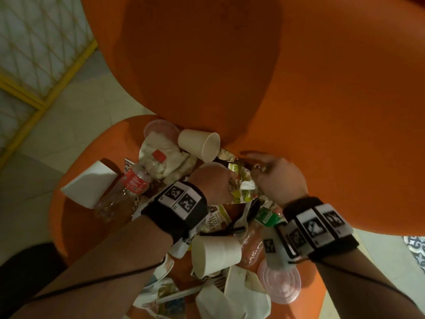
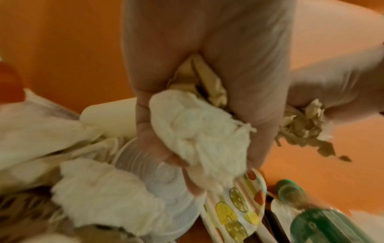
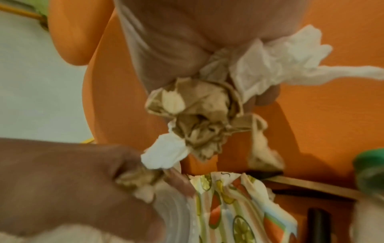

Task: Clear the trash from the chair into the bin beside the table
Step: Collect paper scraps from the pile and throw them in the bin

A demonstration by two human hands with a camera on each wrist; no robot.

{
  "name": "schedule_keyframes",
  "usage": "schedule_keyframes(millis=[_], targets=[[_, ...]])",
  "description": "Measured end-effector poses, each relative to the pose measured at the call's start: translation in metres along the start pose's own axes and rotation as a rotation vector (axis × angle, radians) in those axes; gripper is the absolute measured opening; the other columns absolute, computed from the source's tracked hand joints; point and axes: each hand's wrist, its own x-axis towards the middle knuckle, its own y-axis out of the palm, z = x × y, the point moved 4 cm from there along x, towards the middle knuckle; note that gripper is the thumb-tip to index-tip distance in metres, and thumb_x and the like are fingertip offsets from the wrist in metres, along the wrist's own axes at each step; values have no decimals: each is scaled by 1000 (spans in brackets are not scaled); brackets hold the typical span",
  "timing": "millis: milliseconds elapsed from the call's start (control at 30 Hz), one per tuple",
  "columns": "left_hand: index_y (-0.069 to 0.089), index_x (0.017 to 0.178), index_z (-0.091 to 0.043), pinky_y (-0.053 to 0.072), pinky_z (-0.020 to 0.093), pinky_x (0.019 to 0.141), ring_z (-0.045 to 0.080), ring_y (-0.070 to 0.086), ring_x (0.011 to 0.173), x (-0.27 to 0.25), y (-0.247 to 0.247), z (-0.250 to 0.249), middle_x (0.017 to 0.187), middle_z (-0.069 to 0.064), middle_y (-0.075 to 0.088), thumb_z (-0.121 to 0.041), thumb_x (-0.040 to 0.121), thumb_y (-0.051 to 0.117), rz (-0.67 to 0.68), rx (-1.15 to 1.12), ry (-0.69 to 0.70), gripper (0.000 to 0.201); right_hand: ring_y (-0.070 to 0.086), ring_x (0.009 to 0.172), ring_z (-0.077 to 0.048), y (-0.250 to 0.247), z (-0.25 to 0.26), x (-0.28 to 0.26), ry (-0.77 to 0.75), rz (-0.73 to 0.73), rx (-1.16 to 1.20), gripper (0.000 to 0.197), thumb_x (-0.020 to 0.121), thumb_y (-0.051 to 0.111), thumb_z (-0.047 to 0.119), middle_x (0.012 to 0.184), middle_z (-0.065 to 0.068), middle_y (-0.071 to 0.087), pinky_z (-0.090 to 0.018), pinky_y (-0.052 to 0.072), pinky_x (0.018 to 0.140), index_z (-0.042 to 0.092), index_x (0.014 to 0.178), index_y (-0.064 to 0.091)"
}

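Note:
Trash is heaped on the orange chair seat point(image 1: 76, 222). My left hand point(image 1: 213, 180) grips a white crumpled tissue point(image 2: 199, 139) just above a lemon-print paper plate point(image 2: 234, 205). Close to its right, my right hand point(image 1: 273, 173) clutches a brown-stained crumpled tissue point(image 3: 197, 115) together with a white tissue point(image 3: 270, 65) that trails off to the side. The two hands almost touch over the middle of the pile. No bin shows in any view.
A large orange rounded surface point(image 1: 253, 77) overhangs the pile's far side. Around the hands lie two paper cups point(image 1: 200, 145) point(image 1: 216, 255), a red-label bottle point(image 1: 133, 180), a green-label bottle point(image 1: 268, 216), a clear lid point(image 1: 279, 284) and a white folded carton point(image 1: 89, 183). Pale floor lies left.

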Motion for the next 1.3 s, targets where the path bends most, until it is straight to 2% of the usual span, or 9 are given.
schedule_keyframes(millis=[200,367,467,633,733,833,1000,1133,1300], targets=[[56,108,-14,40,28,61,25,61,80,2,-30,33,90,6,64,-28,85,58,-126,-12,-238,27,62,89,-20,31,0,37,26,331,-283,35,84,45,27,107,4,65,-37,56,81,30,117,58],[56,73,-13,35,26,51,22,55,64,1,-47,58,68,5,54,-32,84,60,-43,38,-384,22,56,59,-15,41,-3,30,-46,371,-325,29,87,41,35,68,3,61,-25,44,53,22,68,57],[53,78,-15,33,26,51,15,46,57,0,-55,51,66,1,51,-35,86,59,-126,25,-384,22,62,64,-12,36,-3,33,-15,291,-278,26,86,43,39,74,5,66,-27,54,62,23,85,64],[60,98,-17,35,30,61,16,48,71,22,-63,4,80,-3,54,-24,89,56,-285,109,-214,12,58,72,-23,17,16,36,-10,106,-383,24,90,42,28,81,-1,62,-31,50,68,23,97,64],[61,89,-14,41,30,68,19,54,79,50,-43,-13,95,0,62,-13,94,45,-91,354,-169,17,60,83,-26,34,27,37,-94,164,-566,25,95,38,20,99,-6,66,-33,45,68,16,93,62],[60,104,-18,43,33,83,21,58,104,67,-12,-3,113,2,61,-11,96,41,148,538,-164,22,62,96,-26,45,25,43,-137,224,-642,26,97,36,18,107,-6,66,-35,44,73,14,100,61],[59,111,-13,42,36,93,24,58,109,65,-2,3,117,7,62,-10,97,37,108,576,-71,26,62,97,-25,51,25,46,-163,209,-661,27,98,34,15,107,-7,66,-33,40,71,13,101,61],[62,104,-8,44,35,80,26,60,101,49,-19,1,106,7,65,-10,96,39,-4,388,-133,24,62,92,-28,47,21,45,-131,144,-592,25,99,33,19,104,-7,65,-35,43,68,14,106,56],[60,78,-12,36,17,50,16,55,63,-28,-104,30,65,2,55,-34,93,50,-352,-319,-320,28,62,92,-29,34,15,39,-77,82,-448,35,96,37,28,105,-7,66,-33,42,66,27,130,44]])
